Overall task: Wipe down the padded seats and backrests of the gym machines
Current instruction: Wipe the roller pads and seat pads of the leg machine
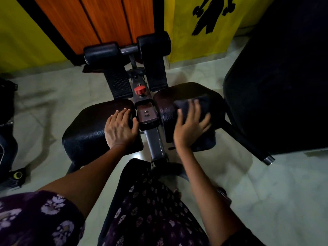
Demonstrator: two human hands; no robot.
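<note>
A low gym machine stands in front of me with two black padded seat pads side by side. My left hand point(119, 128) rests flat on the inner edge of the left pad point(88, 132), fingers straight. My right hand point(190, 125) presses a dark cloth point(195, 103) onto the right pad point(188, 91), fingers spread over the cloth. Between the pads runs the grey metal frame point(154, 139) with a red adjustment knob point(139, 90). Two black foam rollers point(102, 51) sit at the far end.
A large black padded bench or backrest point(276, 86) fills the right side, with a black bar point(248, 141) slanting to the floor. Dark equipment point(7, 121) stands at the left edge. Yellow and orange wall panels point(99, 20) lie beyond. The floor is pale tile point(266, 192).
</note>
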